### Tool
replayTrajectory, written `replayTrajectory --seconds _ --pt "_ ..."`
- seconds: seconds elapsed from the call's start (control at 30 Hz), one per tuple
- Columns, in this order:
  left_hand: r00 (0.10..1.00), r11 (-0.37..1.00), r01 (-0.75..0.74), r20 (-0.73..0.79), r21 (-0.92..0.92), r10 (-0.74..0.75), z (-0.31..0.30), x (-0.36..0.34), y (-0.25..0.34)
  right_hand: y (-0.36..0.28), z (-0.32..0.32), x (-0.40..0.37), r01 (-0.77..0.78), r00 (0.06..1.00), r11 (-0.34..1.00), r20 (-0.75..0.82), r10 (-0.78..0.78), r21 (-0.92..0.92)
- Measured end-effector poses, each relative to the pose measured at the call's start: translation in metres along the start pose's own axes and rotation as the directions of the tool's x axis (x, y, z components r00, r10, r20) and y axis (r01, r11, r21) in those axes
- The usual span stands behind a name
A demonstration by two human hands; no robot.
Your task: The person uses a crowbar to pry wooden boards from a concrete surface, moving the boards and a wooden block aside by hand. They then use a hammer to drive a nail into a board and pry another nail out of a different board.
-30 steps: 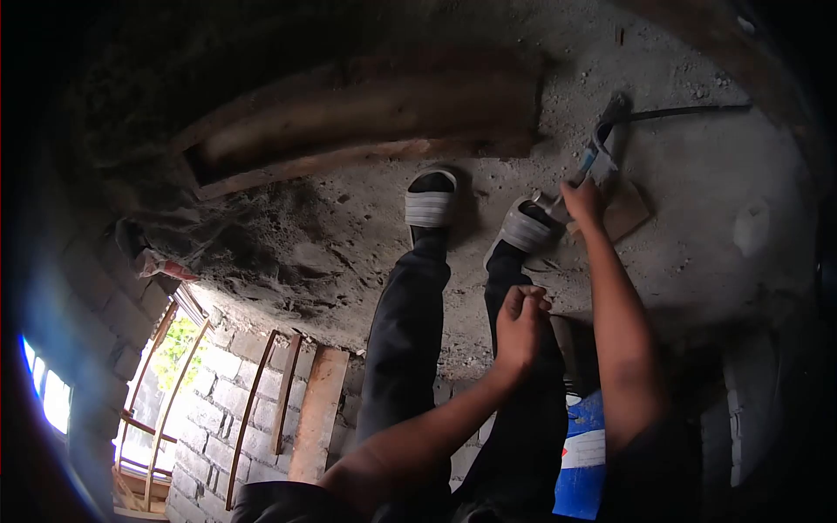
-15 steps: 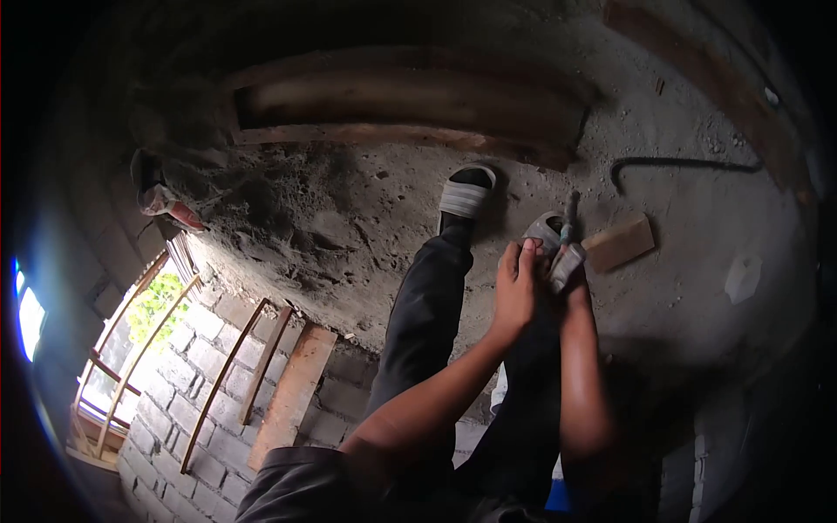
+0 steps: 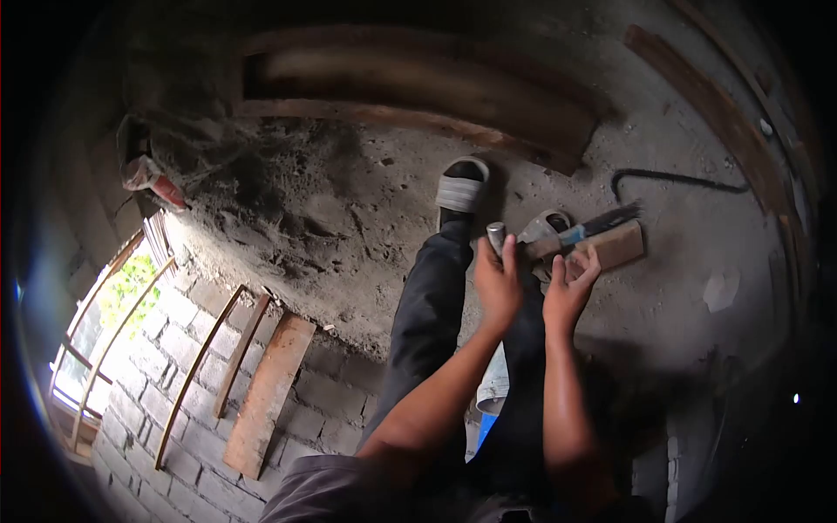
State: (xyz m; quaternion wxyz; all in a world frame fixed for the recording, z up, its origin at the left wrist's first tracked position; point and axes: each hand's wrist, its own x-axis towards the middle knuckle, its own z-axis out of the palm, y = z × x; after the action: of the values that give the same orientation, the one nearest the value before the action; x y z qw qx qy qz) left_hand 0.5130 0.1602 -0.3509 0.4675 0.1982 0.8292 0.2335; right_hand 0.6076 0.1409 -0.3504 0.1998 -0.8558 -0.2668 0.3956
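A long tool, blurred by motion, has a silver rounded end [image 3: 496, 232], a blue band [image 3: 572, 235] and a dark far end. My left hand [image 3: 499, 286] is closed around it near the silver end, with the thumb up. Just below the blue band is my right hand [image 3: 568, 289], its fingers apart and slightly curled, with nothing visible between them. A wooden block [image 3: 615, 246] lies on the ground behind the tool's dark part. My right foot's sandal [image 3: 544, 225] is partly hidden by the tool; the other sandal [image 3: 460, 185] is farther left.
A long wooden trough [image 3: 410, 87] lies across the back. A bent dark bar [image 3: 680, 177] is on the dusty ground at the right, near long boards [image 3: 715, 113]. A block wall [image 3: 187, 379] with a leaning plank [image 3: 268, 397] stands at the lower left.
My hands have moved apart. The tool has swung from upright to lying slantwise to the right. My right hand has opened, and the grey thing seen at it before no longer shows.
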Motion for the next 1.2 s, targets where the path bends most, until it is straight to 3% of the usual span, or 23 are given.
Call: replayTrajectory --seconds 0.03,0.07,0.13,0.23,0.27,0.3,0.33,0.37,0.43,0.5,0.57,0.63,0.67,0.7,0.73,0.77,0.83,0.9,0.97,1.0,1.1,1.13,1.2 --pt "1.000 0.998 -0.004 0.015 0.060 0.003 -0.005 0.005 0.006 -0.009 -0.007 -0.002 0.177 0.980 0.961 -0.050 -0.192 -0.212" --pt "0.989 0.969 -0.149 0.046 0.199 0.142 -0.008 0.011 0.014 -0.013 -0.012 -0.001 0.295 0.948 0.877 -0.002 -0.319 -0.378" --pt "0.910 0.839 -0.414 0.186 0.353 0.371 -0.012 0.021 0.032 -0.021 -0.011 -0.002 0.255 0.961 0.819 0.040 -0.274 -0.514" --pt "0.804 0.785 -0.535 0.474 0.313 0.359 -0.019 0.032 0.068 -0.018 -0.011 0.011 0.229 0.969 0.781 0.057 -0.242 -0.581" --pt "0.786 0.784 -0.549 0.497 0.289 0.367 -0.016 0.042 0.063 -0.017 -0.012 0.014 0.224 0.972 0.784 0.075 -0.222 -0.579" --pt "0.802 0.837 -0.440 0.562 0.324 0.204 -0.016 0.048 0.084 -0.019 -0.015 0.016 0.214 0.976 0.789 0.097 -0.194 -0.576" --pt "0.781 0.837 -0.432 0.604 0.337 0.160 -0.011 0.063 0.087 -0.006 -0.010 0.023 0.145 0.989 0.876 0.068 -0.128 -0.459" --pt "0.758 0.834 -0.425 0.642 0.353 0.115 -0.002 0.080 0.089 -0.011 -0.014 0.028 0.191 0.981 0.878 0.065 -0.181 -0.438" --pt "0.669 0.850 -0.385 0.743 0.358 -0.010 0.026 0.122 0.105 -0.011 -0.013 0.029 0.112 0.993 0.958 0.008 -0.114 -0.264" --pt "0.625 0.727 -0.513 0.779 0.457 -0.049 0.072 0.171 0.119 0.012 0.001 0.028 -0.112 0.993 0.946 0.000 0.117 -0.306" --pt "0.512 0.445 -0.817 0.816 0.367 0.267 0.128 0.198 0.130 0.029 0.012 0.034 -0.235 0.971 0.954 -0.087 0.222 -0.186" --pt "0.386 0.169 -0.921 0.887 0.352 0.254 0.188 0.248 0.121 0.029 0.004 0.043 -0.318 0.946 0.945 -0.089 0.312 -0.076" --pt "0.372 0.150 -0.927 0.896 0.344 0.244 0.211 0.263 0.114 0.024 -0.006 0.048 -0.357 0.927 0.934 -0.115 0.356 0.013" --pt "0.311 -0.179 -0.913 0.910 0.367 0.275 0.233 0.274 0.106 0.023 -0.013 0.053 -0.389 0.906 0.916 -0.140 0.400 0.099" --pt "0.243 -0.484 -0.798 0.927 0.358 0.286 0.251 0.277 0.099 0.028 -0.017 0.058 -0.423 0.883 0.882 -0.123 0.452 0.208" --pt "0.230 -0.488 -0.804 0.934 0.340 0.272 0.269 0.278 0.093 0.031 -0.021 0.062 -0.436 0.874 0.874 -0.130 0.468 0.215" --pt "0.425 -0.456 -0.775 0.895 0.438 0.136 0.298 0.269 0.090 0.031 -0.031 0.071 -0.363 0.878 0.831 -0.145 0.457 0.421" --pt "0.350 -0.486 -0.790 0.926 0.373 0.142 0.308 0.267 0.079 0.027 -0.037 0.076 -0.297 0.865 0.781 -0.191 0.464 0.549" --pt "0.375 -0.500 -0.772 0.916 0.393 0.142 0.318 0.280 0.065 0.025 -0.042 0.074 -0.357 0.840 0.728 -0.140 0.524 0.586" --pt "0.365 -0.469 -0.792 0.919 0.392 0.151 0.314 0.271 0.068 0.023 -0.045 0.073 -0.465 0.814 0.693 -0.041 0.579 0.550" --pt "0.378 -0.466 -0.793 0.917 0.393 0.130 0.312 0.263 0.074 0.025 -0.019 0.066 -0.319 0.844 0.723 -0.164 0.511 0.612" --pt "0.372 -0.477 -0.791 0.920 0.384 0.125 0.309 0.256 0.078 0.019 -0.023 0.065 -0.412 0.830 0.709 -0.085 0.551 0.572" --pt "0.362 -0.490 -0.798 0.929 0.351 0.076 0.303 0.247 0.092 0.020 -0.018 0.063 -0.408 0.851 0.710 -0.042 0.524 0.574"
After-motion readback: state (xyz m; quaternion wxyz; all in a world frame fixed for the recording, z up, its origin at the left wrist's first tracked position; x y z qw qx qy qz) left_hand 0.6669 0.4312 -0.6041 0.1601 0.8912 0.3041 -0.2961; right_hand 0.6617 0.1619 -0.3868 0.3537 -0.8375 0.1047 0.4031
